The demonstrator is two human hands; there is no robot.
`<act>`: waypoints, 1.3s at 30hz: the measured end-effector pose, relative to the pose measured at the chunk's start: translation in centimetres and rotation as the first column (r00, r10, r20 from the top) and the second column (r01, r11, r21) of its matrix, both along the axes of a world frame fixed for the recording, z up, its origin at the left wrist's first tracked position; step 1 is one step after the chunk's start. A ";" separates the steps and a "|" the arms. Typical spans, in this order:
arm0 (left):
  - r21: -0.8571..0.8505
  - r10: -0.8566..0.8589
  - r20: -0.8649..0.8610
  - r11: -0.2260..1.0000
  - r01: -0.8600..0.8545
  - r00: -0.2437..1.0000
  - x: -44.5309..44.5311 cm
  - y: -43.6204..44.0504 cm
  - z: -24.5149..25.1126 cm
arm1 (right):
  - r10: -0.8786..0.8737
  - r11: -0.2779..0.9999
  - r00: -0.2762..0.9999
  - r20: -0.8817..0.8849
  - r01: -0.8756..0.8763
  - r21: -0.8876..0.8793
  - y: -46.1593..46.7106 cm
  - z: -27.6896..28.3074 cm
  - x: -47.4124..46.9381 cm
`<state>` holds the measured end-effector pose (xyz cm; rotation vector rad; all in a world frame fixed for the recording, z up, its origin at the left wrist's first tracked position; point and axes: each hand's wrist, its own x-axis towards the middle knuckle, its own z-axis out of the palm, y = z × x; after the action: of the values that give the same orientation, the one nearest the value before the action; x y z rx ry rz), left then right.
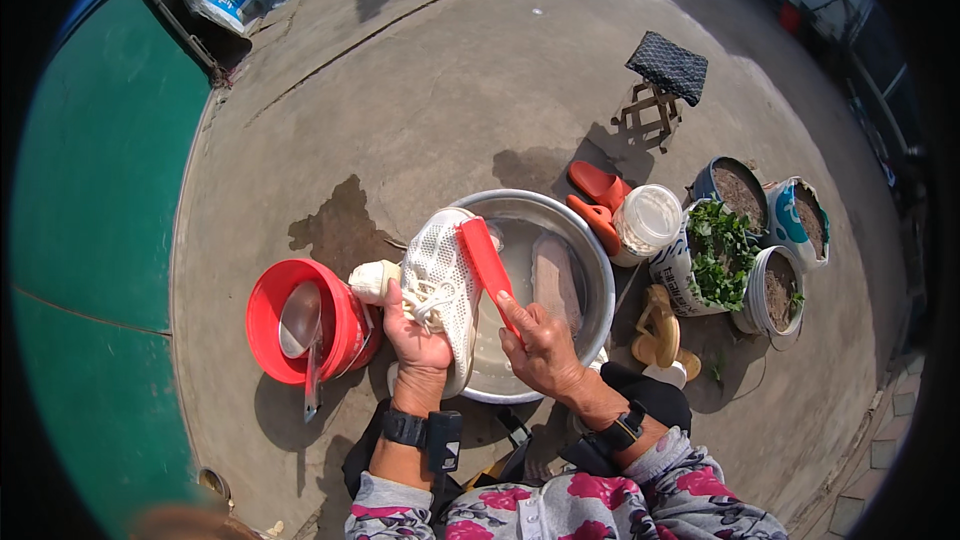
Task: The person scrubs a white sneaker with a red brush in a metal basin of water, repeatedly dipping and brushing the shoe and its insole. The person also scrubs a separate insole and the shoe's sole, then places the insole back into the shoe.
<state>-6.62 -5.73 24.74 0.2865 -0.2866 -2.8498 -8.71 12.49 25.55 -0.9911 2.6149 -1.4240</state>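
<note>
My left hand [418, 337] grips a white mesh lace-up sneaker [444, 292], holding it tilted over the left side of a metal basin [602, 300]. In my right hand [546, 352] is a red-handled brush [486, 262], its head lying along the sneaker's right side; the bristles are hidden. Cloudy water [491, 360] fills the lower part of the basin. A pale, elongated object [556, 281] lies partly in this water, and I cannot tell what it is. Just left of the sneaker a cream-white item [373, 281] shows, perhaps part of another shoe.
Left of the basin stands a red bucket [262, 322] with a metal ladle [300, 326]. Orange-red slippers [598, 186], a lidded plastic tub [651, 221], yellow sandals [660, 326] and planters [720, 255] crowd the right. Farther off are a folding stool [666, 67] and a green panel [105, 187].
</note>
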 end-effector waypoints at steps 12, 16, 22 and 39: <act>-0.016 -0.015 -0.033 1.000 0.015 0.999 0.1 0.1 -0.5 | 0.021 1.000 0.998 0.058 -0.022 0.011 -0.3 0.6 0.4; -0.019 0.009 0.002 1.000 -0.009 1.000 0.0 -0.6 -0.5 | 0.063 0.996 0.994 0.085 -0.068 0.056 -0.1 0.8 1.0; -0.005 -0.014 -0.005 1.000 0.014 1.000 0.1 0.2 -0.8 | -0.041 0.999 0.999 0.007 0.041 0.008 -0.4 1.0 0.0; -0.044 -0.031 -0.025 0.999 0.030 0.999 0.1 0.4 1.2 | 0.326 0.699 0.591 0.737 0.374 -0.609 1.4 4.2 -2.3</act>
<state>-6.54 -5.31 25.89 0.2391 -0.3498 -2.8704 -11.02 13.87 29.71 -0.1011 1.3557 -2.2617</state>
